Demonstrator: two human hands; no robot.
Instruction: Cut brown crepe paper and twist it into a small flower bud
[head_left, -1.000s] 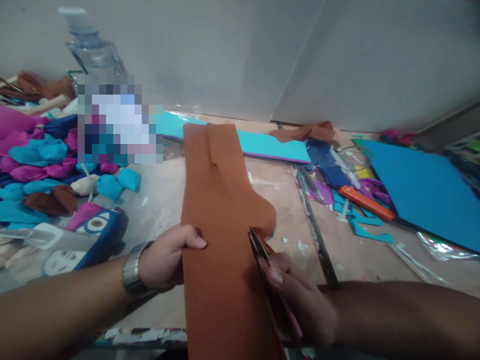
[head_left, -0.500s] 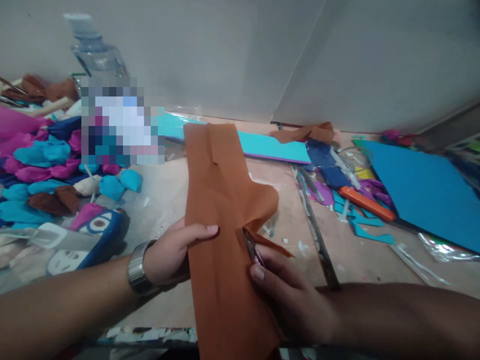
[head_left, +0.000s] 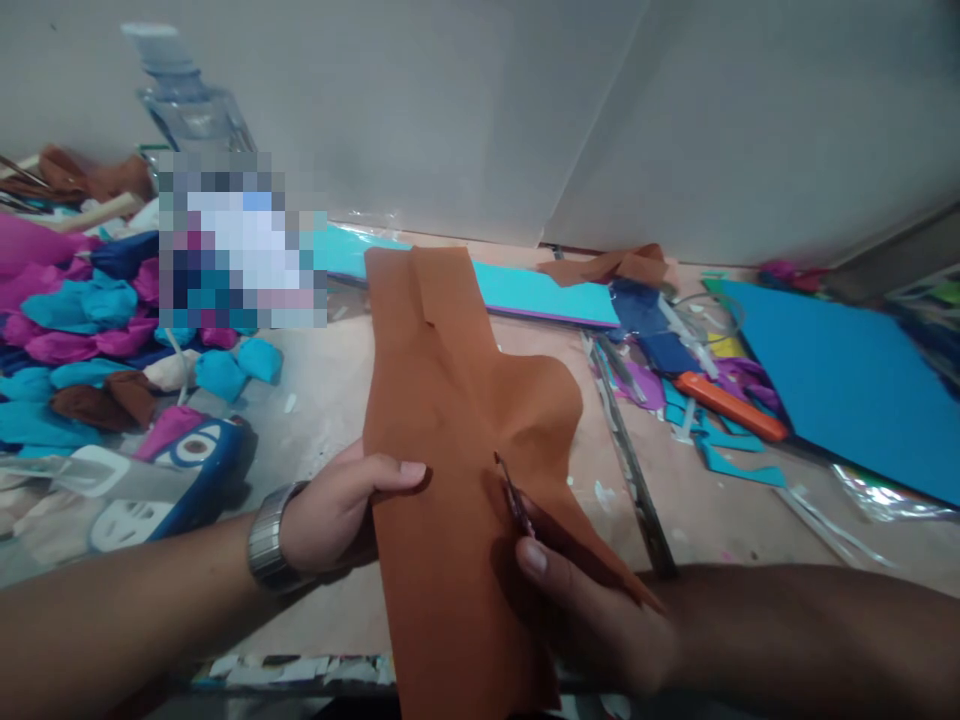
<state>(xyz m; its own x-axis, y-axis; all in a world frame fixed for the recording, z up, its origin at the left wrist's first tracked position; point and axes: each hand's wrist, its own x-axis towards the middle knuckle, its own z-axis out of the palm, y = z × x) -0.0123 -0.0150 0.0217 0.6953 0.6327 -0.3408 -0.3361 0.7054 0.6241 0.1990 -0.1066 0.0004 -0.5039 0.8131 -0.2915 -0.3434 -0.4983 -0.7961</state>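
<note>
In the head view, the step in hand appears to be cutting into the brown sheet (head_left: 442, 580), which lies between the two hands, running from well beyond the fingertips back to below them. To do this well, I would keep the sheet taut just left of the blades, hold the scissors (head_left: 511, 495) upright to the surface, and turn the sheet rather than twist the wrist where the edge curves. The flap (head_left: 585, 528) standing beside the right knuckles could fold into the cut, so it is best kept lifted clear; the left thumb should also stay out of the blades' line. The left hand (head_left: 337, 510) pinches the sheet's left edge: its thumb lies flat on top, pointing toward the scissor tip and near it but not touching, while the other fingers are hidden beneath. The right hand (head_left: 592, 600) is closed around the scissors, thumb uppermost, with most of the handle hidden in the grip; how far apart the blades stand I cannot tell. Just beyond the right fingertips, the sheet bulges into a rounded lobe (head_left: 544, 395). Farther beyond the fingers, the sheet's far end overlaps a turquoise strip (head_left: 551, 290). A narrow dark bar (head_left: 634, 470) lies on the table (head_left: 315, 430) to the right of the right fingers, and an orange cutter (head_left: 731, 405) lies farther right.
</note>
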